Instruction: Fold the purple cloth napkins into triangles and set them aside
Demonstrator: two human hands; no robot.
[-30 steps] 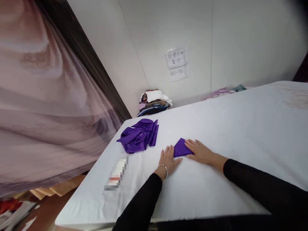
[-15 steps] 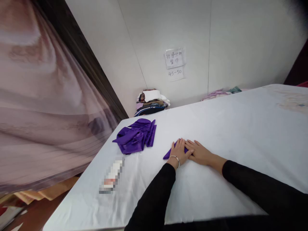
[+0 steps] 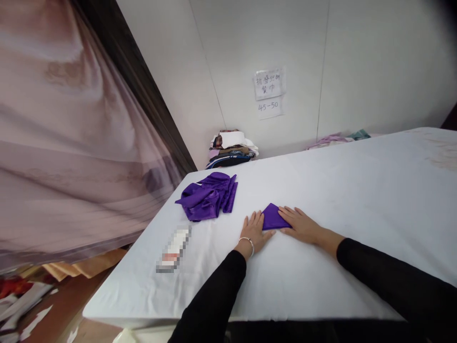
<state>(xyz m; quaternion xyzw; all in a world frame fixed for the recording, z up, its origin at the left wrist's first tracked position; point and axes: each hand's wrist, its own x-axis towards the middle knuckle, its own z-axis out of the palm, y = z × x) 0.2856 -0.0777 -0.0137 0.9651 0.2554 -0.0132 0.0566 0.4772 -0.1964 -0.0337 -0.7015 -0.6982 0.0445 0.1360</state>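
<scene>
Now the left hand point(image 3: 254, 232) has moved back to one side of the folded purple cloth point(image 3: 273, 218) on the white table point(image 3: 332, 186), so its fold shows and seems pressed down, while the right hand point(image 3: 303, 225) touches the other side, both gripping nothing.

Two hands point(image 3: 254, 230) point(image 3: 302, 226), one bracelet point(image 3: 252, 243), one folded purple cloth point(image 3: 273, 219), one purple heap point(image 3: 207, 197), two wall papers point(image 3: 270, 84) point(image 3: 271, 107), one table point(image 3: 339, 190).

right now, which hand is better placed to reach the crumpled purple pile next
Probably the left hand: it lies open on the side nearer the purple pile, while the right hand is farther off, across the folded cloth.
</scene>
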